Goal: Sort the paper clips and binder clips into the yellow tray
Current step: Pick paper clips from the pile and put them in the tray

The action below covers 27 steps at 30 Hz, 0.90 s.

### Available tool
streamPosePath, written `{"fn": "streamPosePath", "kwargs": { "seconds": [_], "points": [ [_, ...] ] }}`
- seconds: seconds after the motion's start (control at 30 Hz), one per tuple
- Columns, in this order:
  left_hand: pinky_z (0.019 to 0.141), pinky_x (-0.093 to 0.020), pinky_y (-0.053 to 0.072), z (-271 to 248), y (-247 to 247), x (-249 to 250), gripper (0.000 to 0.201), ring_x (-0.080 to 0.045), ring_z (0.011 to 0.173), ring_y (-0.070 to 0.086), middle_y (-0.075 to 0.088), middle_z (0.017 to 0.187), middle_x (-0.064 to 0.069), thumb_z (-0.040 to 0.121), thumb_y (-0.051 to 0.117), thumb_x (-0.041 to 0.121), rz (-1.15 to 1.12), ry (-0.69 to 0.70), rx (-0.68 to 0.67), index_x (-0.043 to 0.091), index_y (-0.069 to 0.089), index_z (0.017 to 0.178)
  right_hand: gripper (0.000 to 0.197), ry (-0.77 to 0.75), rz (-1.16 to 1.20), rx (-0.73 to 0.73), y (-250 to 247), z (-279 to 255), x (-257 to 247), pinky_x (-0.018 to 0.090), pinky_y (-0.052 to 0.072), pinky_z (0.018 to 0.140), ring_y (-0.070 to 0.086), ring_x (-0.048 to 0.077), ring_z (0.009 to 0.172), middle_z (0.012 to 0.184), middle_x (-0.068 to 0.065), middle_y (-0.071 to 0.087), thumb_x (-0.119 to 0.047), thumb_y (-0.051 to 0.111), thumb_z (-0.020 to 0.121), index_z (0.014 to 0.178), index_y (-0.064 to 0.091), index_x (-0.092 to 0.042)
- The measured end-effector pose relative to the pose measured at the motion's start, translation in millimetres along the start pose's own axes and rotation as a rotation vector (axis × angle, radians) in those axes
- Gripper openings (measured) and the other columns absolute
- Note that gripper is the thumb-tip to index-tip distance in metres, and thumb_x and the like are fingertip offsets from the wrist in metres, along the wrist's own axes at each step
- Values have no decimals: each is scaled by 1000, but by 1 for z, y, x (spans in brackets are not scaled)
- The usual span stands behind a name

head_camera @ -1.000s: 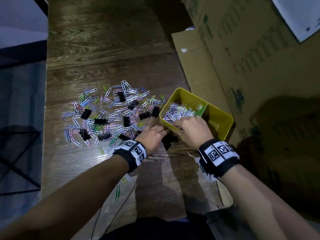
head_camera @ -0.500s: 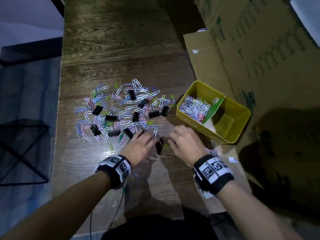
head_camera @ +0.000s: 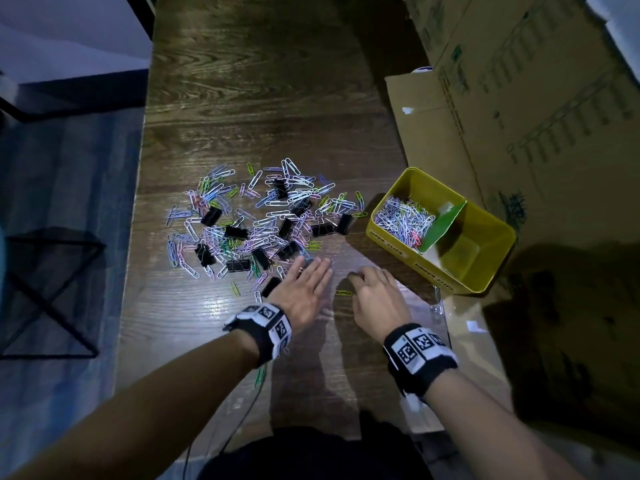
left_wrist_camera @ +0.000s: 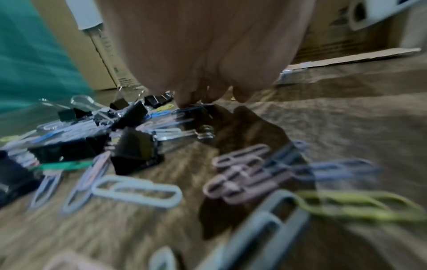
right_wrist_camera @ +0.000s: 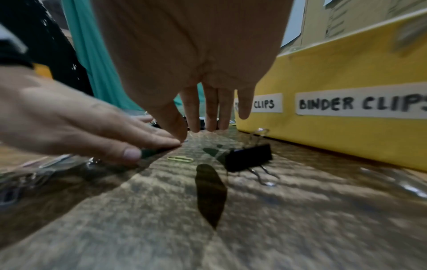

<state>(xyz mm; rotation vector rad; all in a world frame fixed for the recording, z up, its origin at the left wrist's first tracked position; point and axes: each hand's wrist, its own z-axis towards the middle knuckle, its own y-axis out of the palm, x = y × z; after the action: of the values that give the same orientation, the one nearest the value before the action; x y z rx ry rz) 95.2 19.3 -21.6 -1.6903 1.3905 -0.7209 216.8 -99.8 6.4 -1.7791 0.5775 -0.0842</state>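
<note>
Both hands sit low at the near edge of the pile: my left hand (head_camera: 304,289) lies flat with fingers straight on the table (head_camera: 263,81), and my right hand (head_camera: 375,296) hangs loosely open, gripping nothing, above a loose binder clip (right_wrist_camera: 248,158). I judge the sort well short of half done. One compartment of the yellow tray (head_camera: 498,258) holds a heap of paper clips (head_camera: 403,220); the binder-clip side looks bare. Most paper clips and every black binder clip (head_camera: 237,233) I can see are unsorted.
</note>
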Motion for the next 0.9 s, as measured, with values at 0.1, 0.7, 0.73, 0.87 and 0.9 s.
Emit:
{"fn": "streamPosePath", "kwargs": {
  "seconds": [0.1, 0.7, 0.73, 0.87, 0.9],
  "points": [
    [113, -48, -6, -30, 21, 5, 54, -26, 139, 25, 22, 151, -14, 95, 21, 30, -80, 38, 101, 4, 28, 142, 69, -80, 56, -90, -2, 13, -13, 45, 17, 116, 26, 28, 139, 149, 12, 30, -12, 57, 81, 144, 30, -8],
    [113, -49, 17, -82, 57, -69, 65, -29, 139, 23, 23, 152, -12, 79, 45, 4, -384, -96, 209, 13, 30, 142, 74, -84, 93, -295, 51, -11, -73, 56, 0, 116, -21, 28, 143, 157, 7, -19, -38, 45, 94, 150, 3, -16],
    [113, -50, 19, -82, 57, -70, 67, -29, 140, 22, 22, 153, -12, 78, 46, 3, -384, -101, 221, 13, 29, 142, 76, -115, 78, -323, 54, -14, -78, 56, -1, 115, -24, 28, 141, 156, 8, -23, -40, 45, 94, 150, 0, -16],
    [107, -52, 31, -100, 67, -60, 57, -30, 135, 32, 33, 148, -11, 82, 48, 10, -399, -114, 270, 15, 36, 138, 80, -216, 85, -365, 62, -27, -92, 50, 2, 118, -30, 23, 138, 154, 10, -26, -45, 45, 93, 150, -3, -16],
    [107, -52, 31, -107, 72, -56, 55, -31, 136, 31, 35, 147, -12, 84, 47, 12, -405, -114, 255, 14, 37, 138, 81, -204, 102, -341, 62, -29, -92, 49, 6, 118, -27, 22, 139, 155, 7, -23, -45, 47, 92, 150, -2, -16]
  ]
}}
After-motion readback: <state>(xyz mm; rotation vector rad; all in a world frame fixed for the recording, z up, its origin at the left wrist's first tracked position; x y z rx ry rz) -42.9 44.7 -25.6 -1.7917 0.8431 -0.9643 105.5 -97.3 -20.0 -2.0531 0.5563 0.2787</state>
